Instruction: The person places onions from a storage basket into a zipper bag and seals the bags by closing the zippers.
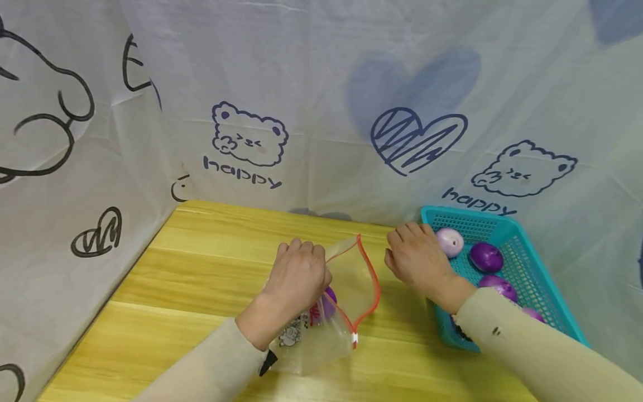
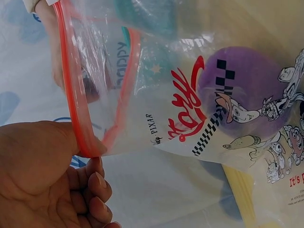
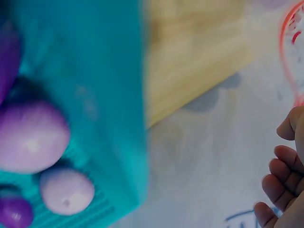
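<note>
My left hand pinches the red zip edge of a clear plastic zip bag between thumb and fingers. The bag's mouth gapes toward the right, and red lettering and cartoon figures are printed on its side. A round purple thing shows through the plastic, inside the bag. Between the bag and a teal basket, my right hand is raised at the basket's left rim. Its fingers are loosely bent, with nothing seen between them and the thumb. Several glossy round purple things and a paler one lie in the basket.
The bag and basket are on a yellow wood-grain table. A pale cloth with drawn hearts and bears hangs behind the table and along its left side. The basket's perforated walls stand up at the right.
</note>
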`<control>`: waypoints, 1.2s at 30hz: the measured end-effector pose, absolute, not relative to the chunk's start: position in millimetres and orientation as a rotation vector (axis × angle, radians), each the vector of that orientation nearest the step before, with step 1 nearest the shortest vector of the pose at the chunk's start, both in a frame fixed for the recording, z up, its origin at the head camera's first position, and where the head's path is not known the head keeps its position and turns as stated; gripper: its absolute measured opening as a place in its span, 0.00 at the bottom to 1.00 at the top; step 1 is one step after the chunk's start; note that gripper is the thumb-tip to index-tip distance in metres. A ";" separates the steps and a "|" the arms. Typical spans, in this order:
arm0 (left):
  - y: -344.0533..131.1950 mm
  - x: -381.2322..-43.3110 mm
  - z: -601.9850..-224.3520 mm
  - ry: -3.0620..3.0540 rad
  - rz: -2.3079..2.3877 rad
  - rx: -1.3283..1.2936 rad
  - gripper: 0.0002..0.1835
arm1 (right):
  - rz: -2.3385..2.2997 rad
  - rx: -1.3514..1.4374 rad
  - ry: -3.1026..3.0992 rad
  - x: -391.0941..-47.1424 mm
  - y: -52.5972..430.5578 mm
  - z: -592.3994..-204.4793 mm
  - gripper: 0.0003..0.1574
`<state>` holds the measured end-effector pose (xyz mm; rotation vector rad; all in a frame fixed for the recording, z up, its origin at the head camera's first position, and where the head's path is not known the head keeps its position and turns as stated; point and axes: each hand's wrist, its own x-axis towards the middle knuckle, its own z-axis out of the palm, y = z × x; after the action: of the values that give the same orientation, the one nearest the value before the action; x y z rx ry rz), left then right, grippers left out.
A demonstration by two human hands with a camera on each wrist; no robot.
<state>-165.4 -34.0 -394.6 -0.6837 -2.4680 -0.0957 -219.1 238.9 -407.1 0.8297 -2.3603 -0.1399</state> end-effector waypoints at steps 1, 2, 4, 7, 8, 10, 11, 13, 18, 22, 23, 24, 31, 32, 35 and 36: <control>-34.2 -165.4 -394.7 -2.477 -0.097 -0.683 0.15 | -0.154 0.828 -2.348 -221.6 244.8 -406.0 0.14; -34.4 -165.6 -394.7 -2.486 -0.098 -0.680 0.14 | -0.174 0.820 -2.340 -224.3 251.0 -405.3 0.15; -34.9 -165.9 -395.4 -2.504 -0.096 -0.673 0.14 | -0.211 0.807 -2.332 -229.7 264.3 -403.4 0.15; -35.7 -166.0 -396.3 -2.522 -0.098 -0.661 0.13 | -0.256 0.789 -2.325 -237.9 284.9 -401.4 0.15; -36.0 -166.2 -396.7 -2.527 -0.100 -0.657 0.13 | -0.272 0.784 -2.326 -240.6 291.9 -401.2 0.15; -36.6 -166.3 -397.1 -2.528 -0.101 -0.652 0.14 | -0.294 0.778 -2.324 -245.8 305.3 -401.3 0.14; -36.8 -166.2 -397.3 -2.531 -0.102 -0.649 0.13 | -0.303 0.772 -2.326 -248.1 311.4 -401.7 0.14; -37.3 -166.4 -397.7 -2.533 -0.102 -0.642 0.13 | -0.326 0.759 -2.348 -251.8 322.3 -402.4 0.13; -38.6 -166.7 -399.0 -2.547 -0.114 -0.636 0.13 | -0.373 0.685 -2.471 -258.8 341.0 -402.6 0.15; -39.6 -166.6 -399.9 -2.546 -0.125 -0.638 0.13 | -0.419 0.635 -2.559 -264.9 354.1 -403.9 0.18; -39.7 -166.5 -400.0 -2.543 -0.126 -0.638 0.13 | -0.429 0.627 -2.573 -266.6 357.6 -404.7 0.18; -39.8 -166.3 -400.0 -2.540 -0.129 -0.639 0.13 | -0.434 0.622 -2.582 -268.0 361.1 -405.7 0.18; -39.6 -166.3 -401.4 -2.577 -0.138 -0.645 0.13 | -0.459 0.647 -2.607 -275.7 386.6 -418.7 0.23; -39.4 -166.2 -401.5 -2.590 -0.139 -0.645 0.13 | -0.469 0.652 -2.607 -276.5 389.5 -420.7 0.25; -38.8 -165.9 -401.5 -2.621 -0.139 -0.645 0.13 | -0.502 0.676 -2.602 -278.8 397.6 -426.5 0.30; -38.6 -165.9 -401.4 -2.628 -0.141 -0.645 0.13 | -0.518 0.686 -2.599 -279.5 399.8 -428.0 0.31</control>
<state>-165.9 -38.6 -401.4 -0.6445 -2.6281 -0.1413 -279.5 399.8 -428.0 0.6863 -2.5989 -0.5179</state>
